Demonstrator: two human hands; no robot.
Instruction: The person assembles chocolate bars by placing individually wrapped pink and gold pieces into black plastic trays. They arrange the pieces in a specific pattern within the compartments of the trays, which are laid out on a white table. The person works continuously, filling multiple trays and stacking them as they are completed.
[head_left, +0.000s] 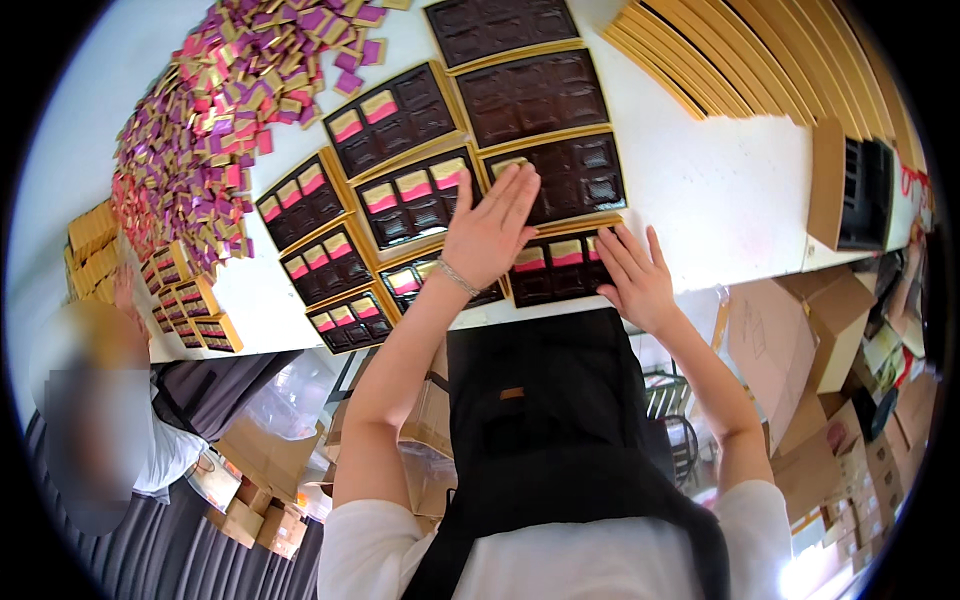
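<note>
My left hand (492, 222) lies flat with outstretched fingers over the left part of a gold-edged box with a dark compartment tray (575, 178); a gold piece shows just past its fingertips. Below it, a nearer box (550, 285) has small gold-and-pink wrapped squares (566, 252) along its upper row. My right hand (637, 278) is spread at that box's right end, fingertips on the upper right square. Whatever lies under my left palm is hidden. To the left, several similar boxes (415, 205) hold squares in their upper rows.
A large heap of pink, purple and gold squares (215, 150) covers the table's far left. Boxes with bare trays (535, 95) lie ahead. Stacked gold-edged box parts (750, 60) stand far right, near a carton of black trays (862, 190). Another person (100, 400) works at left.
</note>
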